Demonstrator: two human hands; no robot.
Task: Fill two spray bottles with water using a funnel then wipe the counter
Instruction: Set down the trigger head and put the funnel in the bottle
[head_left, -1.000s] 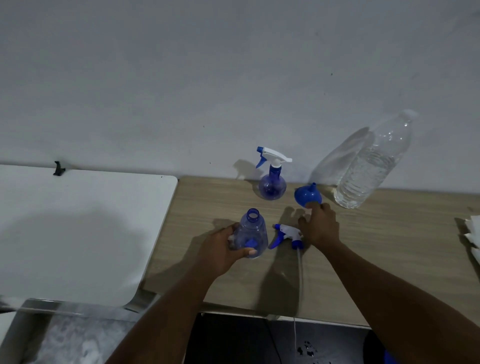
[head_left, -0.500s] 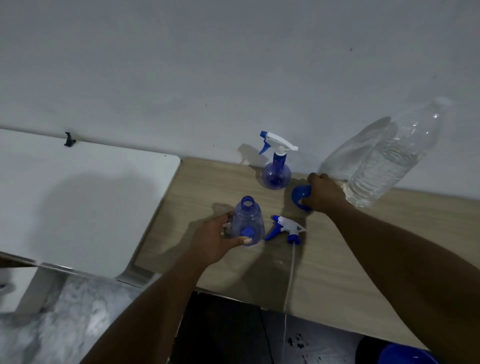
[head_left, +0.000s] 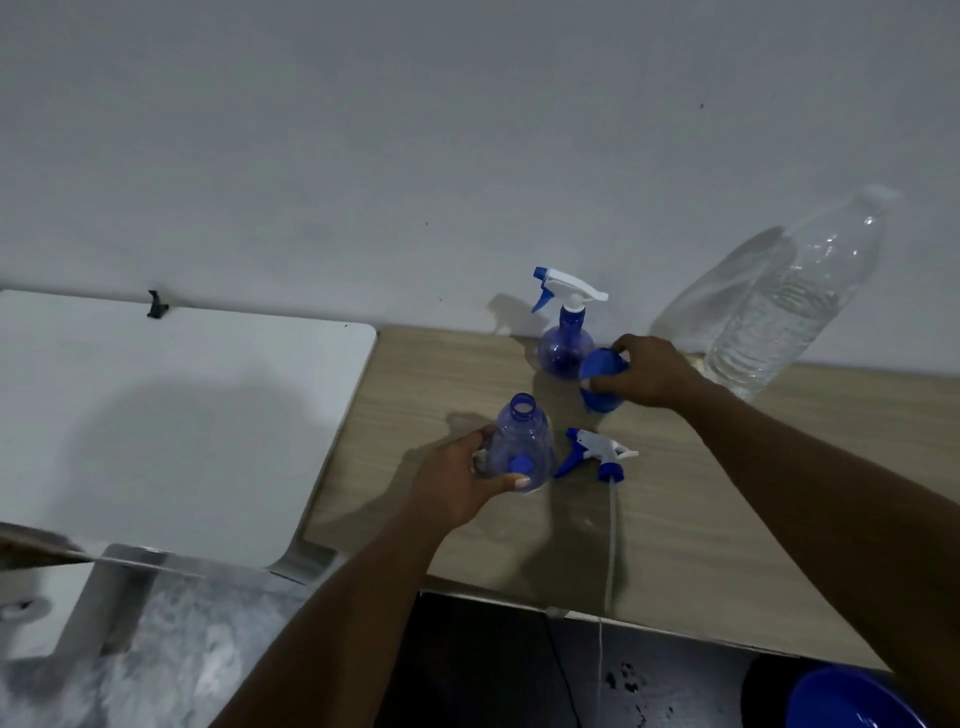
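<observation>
An open blue spray bottle (head_left: 521, 441) without its head stands on the wooden counter (head_left: 727, 493); my left hand (head_left: 462, 480) grips its lower body. Its white and blue spray head (head_left: 595, 453) lies beside it, with the dip tube trailing toward the front edge. My right hand (head_left: 647, 371) grips the blue funnel (head_left: 602, 379), tilted just above the counter. A second spray bottle (head_left: 563, 338) with its head on stands by the wall. A large clear water bottle (head_left: 789, 306) stands at the back right.
A white table top (head_left: 182, 415) adjoins the counter on the left, with a small black clip (head_left: 157, 305) at its back edge. A blue round object (head_left: 852, 701) shows on the floor at the bottom right. A grey wall rises right behind the counter.
My right hand moved from beside the spray head back to the funnel, took hold of it and lifted it toward the open bottle. My left hand kept holding the open bottle.
</observation>
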